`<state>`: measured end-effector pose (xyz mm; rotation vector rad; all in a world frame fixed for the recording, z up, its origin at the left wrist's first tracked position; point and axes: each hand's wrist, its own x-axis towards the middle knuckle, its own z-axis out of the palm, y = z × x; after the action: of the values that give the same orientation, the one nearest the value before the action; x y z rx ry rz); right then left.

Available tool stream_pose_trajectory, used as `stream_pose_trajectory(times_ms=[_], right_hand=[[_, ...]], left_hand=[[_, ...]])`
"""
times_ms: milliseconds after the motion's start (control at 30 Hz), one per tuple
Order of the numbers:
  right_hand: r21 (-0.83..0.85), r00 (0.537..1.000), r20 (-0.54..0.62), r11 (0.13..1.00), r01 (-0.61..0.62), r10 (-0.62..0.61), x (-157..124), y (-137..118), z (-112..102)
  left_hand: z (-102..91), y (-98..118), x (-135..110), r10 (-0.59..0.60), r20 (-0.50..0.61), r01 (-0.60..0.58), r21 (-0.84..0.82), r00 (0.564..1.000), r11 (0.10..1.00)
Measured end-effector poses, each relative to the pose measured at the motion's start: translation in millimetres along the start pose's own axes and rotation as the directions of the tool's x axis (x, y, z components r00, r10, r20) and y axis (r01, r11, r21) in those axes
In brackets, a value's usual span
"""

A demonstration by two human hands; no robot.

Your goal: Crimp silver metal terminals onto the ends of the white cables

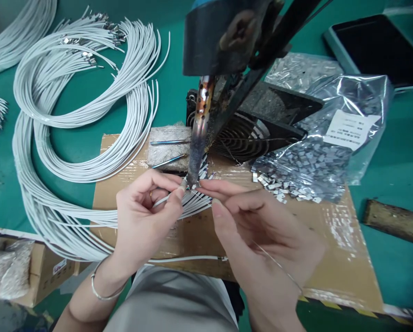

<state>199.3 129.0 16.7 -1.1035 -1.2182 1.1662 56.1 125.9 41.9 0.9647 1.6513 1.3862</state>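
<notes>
"White wires (54,117) lie coiled at the far left. What is to the right of them?"

"The person's left hand (146,216), pinched on a single white wire (161,201), whose end sits up at the tip of the iron (197,152)."

"And the danger there?"

"If that iron is hot, as its scorched metal suggests, a small slip could burn the fingertips, since both hands are right beside the tip. Too long a touch might melt the wire's covering; a slack pinch could let its end drift."

"How is the right hand (262,240) set?"

"Curled, with a narrow gap between thumb and forefinger. A thin strand (279,266) crosses it, though whether the fingertips grip anything cannot be told."

"And further right?"

"Small metal pieces (279,186) lie loose at the edge of a clear bag (331,159); a careless sweep of the hand could scatter them."
</notes>
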Motion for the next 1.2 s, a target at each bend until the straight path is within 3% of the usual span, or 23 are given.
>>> stream_pose_trajectory(times_ms=[233, 1200], right_hand=[[-0.067, 1.0, 0.003, 0.998, 0.001, 0.0, -1.5, 1.5, -2.3], [-0.078, 1.0, -0.013, 0.997, 0.014, -0.015, -1.9, 2.0, -1.2]], left_hand=[[-1.4, -0.9, 0.3, -0.023, -0.012, 0.023, 0.003, 1.0, 1.0], [-2.0, -1.2, -1.8, -0.016, 0.001, 0.016, 0.026, 1.0, 1.0]])
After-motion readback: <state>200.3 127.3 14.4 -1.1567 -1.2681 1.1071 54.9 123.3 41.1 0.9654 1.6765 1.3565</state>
